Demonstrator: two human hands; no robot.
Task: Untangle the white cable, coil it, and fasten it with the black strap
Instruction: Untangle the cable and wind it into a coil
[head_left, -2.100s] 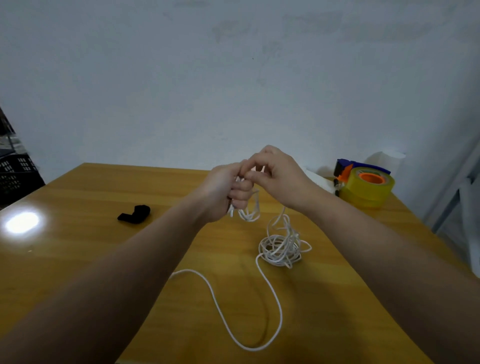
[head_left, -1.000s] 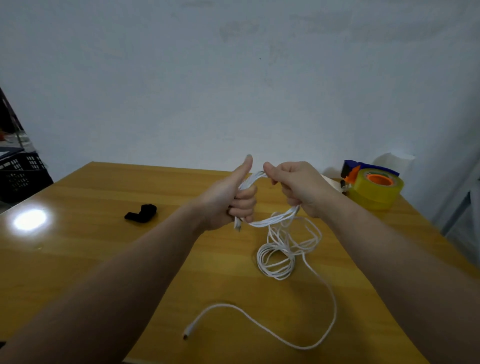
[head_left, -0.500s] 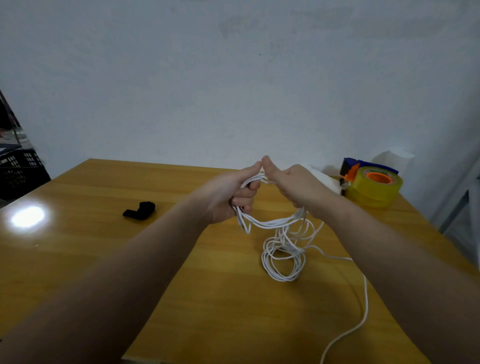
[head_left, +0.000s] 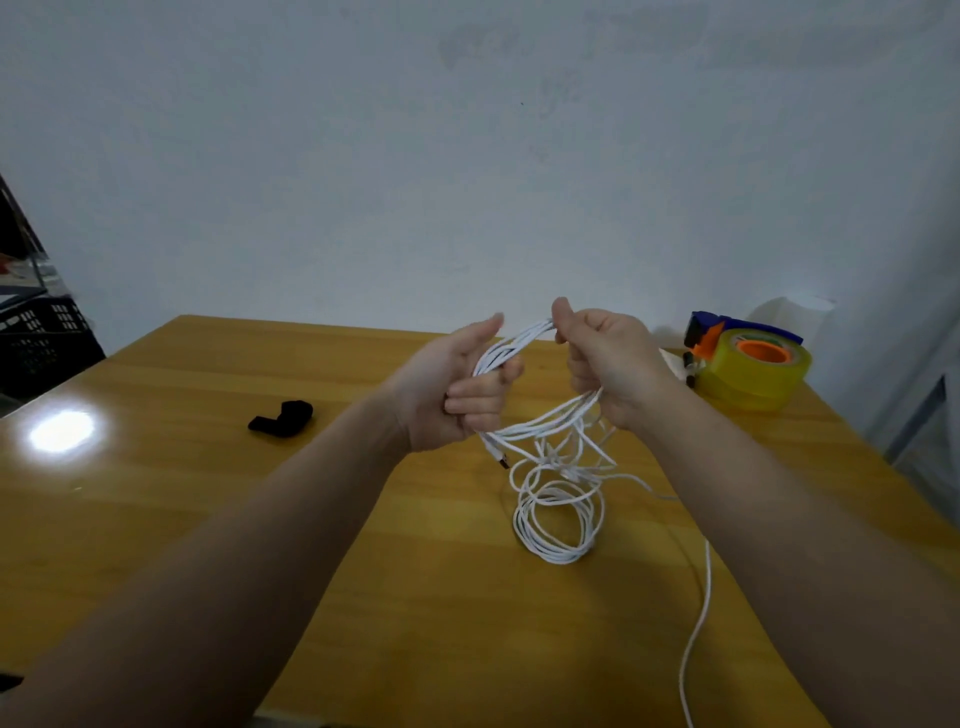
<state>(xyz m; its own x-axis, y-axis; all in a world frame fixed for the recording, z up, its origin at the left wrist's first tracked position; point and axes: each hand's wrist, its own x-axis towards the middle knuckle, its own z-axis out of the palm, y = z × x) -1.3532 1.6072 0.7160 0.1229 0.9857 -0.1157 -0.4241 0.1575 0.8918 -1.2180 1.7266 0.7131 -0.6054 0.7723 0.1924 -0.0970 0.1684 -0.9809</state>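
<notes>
The white cable (head_left: 558, 512) hangs in loose loops between both hands, with a tangled bundle resting on the wooden table (head_left: 208, 493) below them. My left hand (head_left: 457, 387) grips several strands, and a plug end dangles just beneath its fingers. My right hand (head_left: 610, 364) pinches the same strands at the top and holds more against the palm. One free length trails off toward the near right edge. The black strap (head_left: 282, 418) lies folded on the table, well left of my hands.
A yellow tape roll in a blue and orange dispenser (head_left: 748, 366) stands at the table's far right, with a white object behind it. A dark crate (head_left: 41, 338) sits off the left edge. A white wall rises behind the table.
More strands have gathered into loops between my hands, which have drawn slightly apart. The free tail has swung from the near middle over to the near right edge.
</notes>
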